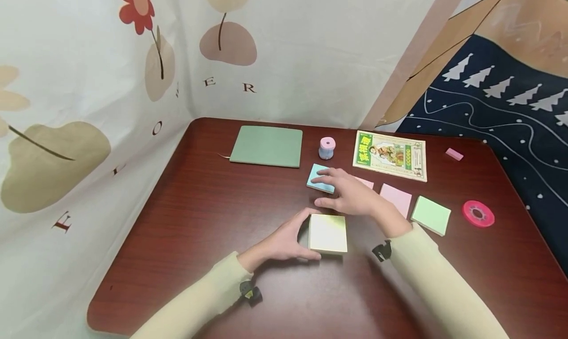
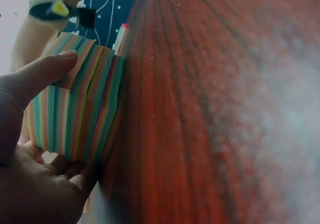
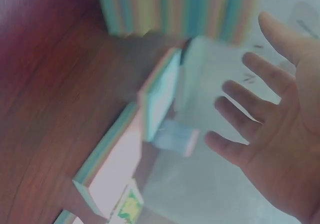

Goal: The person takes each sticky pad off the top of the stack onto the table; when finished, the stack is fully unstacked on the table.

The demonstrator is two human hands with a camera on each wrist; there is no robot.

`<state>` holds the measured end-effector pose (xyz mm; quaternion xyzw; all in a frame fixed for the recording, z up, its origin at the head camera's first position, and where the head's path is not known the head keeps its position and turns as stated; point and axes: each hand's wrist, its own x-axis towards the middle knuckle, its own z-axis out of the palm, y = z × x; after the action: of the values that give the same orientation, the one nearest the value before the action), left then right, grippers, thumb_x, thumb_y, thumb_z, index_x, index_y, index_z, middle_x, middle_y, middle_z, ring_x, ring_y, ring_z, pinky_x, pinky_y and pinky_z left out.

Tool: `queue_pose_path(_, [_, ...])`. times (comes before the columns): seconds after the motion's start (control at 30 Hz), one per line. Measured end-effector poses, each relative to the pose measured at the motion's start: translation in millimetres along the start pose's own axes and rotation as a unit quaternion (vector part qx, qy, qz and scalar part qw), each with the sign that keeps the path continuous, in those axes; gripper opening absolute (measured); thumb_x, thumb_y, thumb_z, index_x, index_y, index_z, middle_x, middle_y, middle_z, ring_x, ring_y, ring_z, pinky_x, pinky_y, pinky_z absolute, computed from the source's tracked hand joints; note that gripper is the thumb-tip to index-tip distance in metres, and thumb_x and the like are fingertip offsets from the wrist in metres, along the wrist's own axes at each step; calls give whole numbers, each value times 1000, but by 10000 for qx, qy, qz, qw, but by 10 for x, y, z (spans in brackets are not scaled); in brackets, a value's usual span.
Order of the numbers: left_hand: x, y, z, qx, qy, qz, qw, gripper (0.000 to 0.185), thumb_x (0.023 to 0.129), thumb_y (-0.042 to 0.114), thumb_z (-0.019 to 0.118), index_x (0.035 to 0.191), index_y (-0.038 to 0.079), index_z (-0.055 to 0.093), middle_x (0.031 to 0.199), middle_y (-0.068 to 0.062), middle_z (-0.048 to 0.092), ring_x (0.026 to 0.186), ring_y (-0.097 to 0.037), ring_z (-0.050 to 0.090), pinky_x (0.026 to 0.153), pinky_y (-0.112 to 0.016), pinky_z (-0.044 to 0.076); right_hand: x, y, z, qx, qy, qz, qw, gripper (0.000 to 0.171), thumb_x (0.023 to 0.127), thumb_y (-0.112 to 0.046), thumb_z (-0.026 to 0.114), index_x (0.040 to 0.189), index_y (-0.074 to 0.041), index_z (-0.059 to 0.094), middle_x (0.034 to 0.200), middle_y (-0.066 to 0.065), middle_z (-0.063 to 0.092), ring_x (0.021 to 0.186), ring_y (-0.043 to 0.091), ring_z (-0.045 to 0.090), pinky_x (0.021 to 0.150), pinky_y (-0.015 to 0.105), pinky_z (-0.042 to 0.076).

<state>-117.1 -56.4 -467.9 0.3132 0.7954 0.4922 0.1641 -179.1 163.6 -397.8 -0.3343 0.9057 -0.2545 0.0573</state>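
Note:
A thick sticky-note block (image 1: 327, 233) with a yellow top and striped multi-colour sides (image 2: 80, 114) lies near the table's middle. My left hand (image 1: 303, 233) grips its left side, thumb (image 2: 47, 69) on the far edge and fingers at the near edge. My right hand (image 1: 328, 188) hovers just beyond the block with its fingers (image 3: 250, 104) straight and spread, holding nothing. Its fingertips reach over a blue note pad (image 1: 319, 177); whether they touch it I cannot tell. The wrist partly hides a pink pad (image 1: 366, 183).
On the dark red table (image 1: 199, 216) lie a second pink pad (image 1: 396, 197), a green pad (image 1: 431, 215), a pink tape roll (image 1: 478, 214), a printed booklet (image 1: 390, 155), a pink eraser (image 1: 454, 154), a small pink cylinder (image 1: 327, 148) and a green notebook (image 1: 266, 146). Fabric walls close the back and left.

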Motion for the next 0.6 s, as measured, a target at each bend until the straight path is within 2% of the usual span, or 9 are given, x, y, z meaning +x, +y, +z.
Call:
queue_pose_path(0.17, [3, -2, 4, 83, -35, -142, 9999, 90, 68, 25, 91, 142, 19, 39, 134, 9, 48, 121, -10, 46, 105, -37, 37, -303, -230, 39, 151, 104, -356, 9992, 53, 89, -38, 73, 132, -10, 61, 139, 13, 51, 124, 28, 49, 101, 47, 42])
queue_pose_path(0.33, [-10, 5, 7, 142, -1, -236, 9996, 92, 67, 25, 91, 142, 20, 39, 130, 9, 49, 116, -11, 48, 103, -37, 39, -566, -391, 185, 217, 158, -329, 9991, 60, 87, -43, 73, 138, -17, 57, 144, 8, 47, 130, 23, 44, 104, 46, 40])
queue_pose_path(0.47, [-12, 19, 3, 231, -10, -333, 9992, 88, 68, 28, 90, 140, 23, 40, 128, 10, 50, 110, -11, 50, 98, -35, 42, -691, -455, 314, 149, 227, -238, 9993, 69, 82, -45, 77, 141, -18, 54, 146, 8, 45, 131, 22, 42, 103, 45, 40])
queue_pose_path(0.6, [-14, 27, -1, 305, -43, -441, 9986, 88, 69, 28, 89, 141, 22, 39, 131, 8, 49, 109, -12, 51, 93, -34, 44, -731, -463, 414, -20, 346, -246, 9991, 72, 76, -41, 83, 137, -16, 57, 145, 6, 45, 128, 22, 44, 99, 44, 43])
